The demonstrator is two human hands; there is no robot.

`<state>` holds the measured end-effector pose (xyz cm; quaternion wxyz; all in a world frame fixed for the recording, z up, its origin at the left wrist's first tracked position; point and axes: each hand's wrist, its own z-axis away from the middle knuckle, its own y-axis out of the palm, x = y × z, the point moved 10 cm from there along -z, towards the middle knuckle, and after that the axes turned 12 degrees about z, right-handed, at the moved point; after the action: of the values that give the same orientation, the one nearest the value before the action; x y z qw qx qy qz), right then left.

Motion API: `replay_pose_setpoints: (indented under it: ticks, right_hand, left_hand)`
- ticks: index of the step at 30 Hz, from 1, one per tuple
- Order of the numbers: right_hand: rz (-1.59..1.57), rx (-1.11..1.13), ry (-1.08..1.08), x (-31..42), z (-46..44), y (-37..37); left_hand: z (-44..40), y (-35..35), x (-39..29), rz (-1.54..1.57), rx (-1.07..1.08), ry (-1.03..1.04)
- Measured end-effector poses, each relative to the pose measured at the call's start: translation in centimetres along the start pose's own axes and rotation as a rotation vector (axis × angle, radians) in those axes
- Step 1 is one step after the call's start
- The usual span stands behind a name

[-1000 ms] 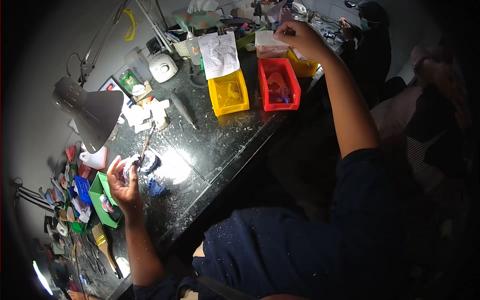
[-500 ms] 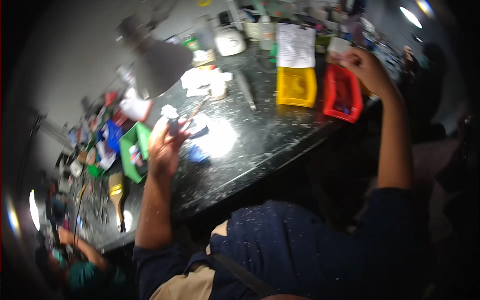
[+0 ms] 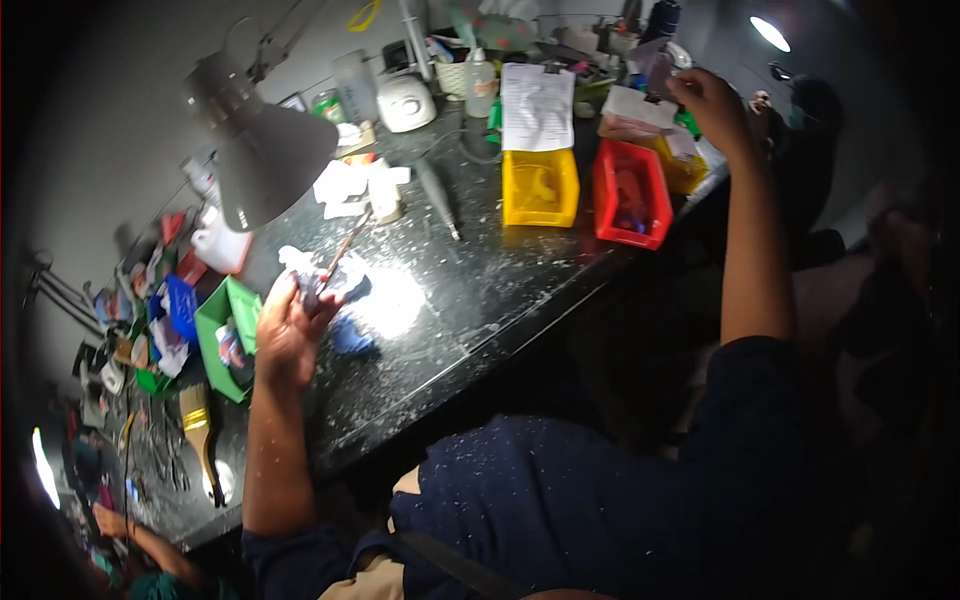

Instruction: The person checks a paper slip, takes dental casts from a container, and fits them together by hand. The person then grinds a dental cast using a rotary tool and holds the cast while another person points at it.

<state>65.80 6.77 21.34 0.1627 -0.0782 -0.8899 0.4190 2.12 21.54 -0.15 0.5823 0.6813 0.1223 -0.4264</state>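
My left hand (image 3: 292, 330) is raised over the bench, its fingers closed round a small dark-grey piece (image 3: 308, 288) whose exact kind I cannot make out. Crumpled white material (image 3: 292, 258) shows at its top. A thin brown-handled tool (image 3: 348, 243) slants up beside these fingers; whether it is held or lies behind them I cannot tell. At the far right, my right hand (image 3: 708, 100) reaches past the red bin (image 3: 632, 228) with thumb and fingers pinched. A greyish see-through piece (image 3: 657, 76) shows at its fingertips, and a white card (image 3: 640, 106) lies just below.
A yellow bin (image 3: 540, 215) with a written sheet (image 3: 538, 105) stands left of the red one. The lamp (image 3: 265, 160) hangs over the bench. A rotary handpiece (image 3: 437, 200), blue lump (image 3: 352, 335), green bin (image 3: 215, 345) and flat brush (image 3: 197, 425) lie about. Another person's arm (image 3: 150, 545) is lower left.
The view has shifted, so the bench items sit farther left. My right hand has moved up and away beyond the red bin, uncovering the card and pink papers. My left hand keeps its hold.
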Motion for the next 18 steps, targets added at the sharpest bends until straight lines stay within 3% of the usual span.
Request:
replay_pose_setpoints:
  ticks: [2, 5, 8, 12, 18]
  right_hand:
    - [-0.024, 0.018, -0.020, 0.1, -0.1, 0.3]
    - [-0.183, 0.228, -0.078, 2.0, 1.2, 2.8]
    - [-0.048, 0.417, -0.122, 6.3, 3.9, 3.7]
    - [-0.005, 0.263, -0.204, 6.9, 4.4, 3.9]
    - [0.051, 0.432, -0.189, 7.9, 6.9, 5.2]
  left_hand:
    - [-0.1, 0.0, -0.1, 0.029, -0.006, 0.018]
    - [0.0, 0.3, -0.2, 0.030, -0.010, 0.039]
    - [0.0, 0.0, -0.2, 0.008, -0.032, 0.034]
    - [-0.1, -0.3, -0.3, -0.028, -0.047, 0.047]
    - [0.0, -0.2, -0.3, -0.088, -0.078, 0.021]
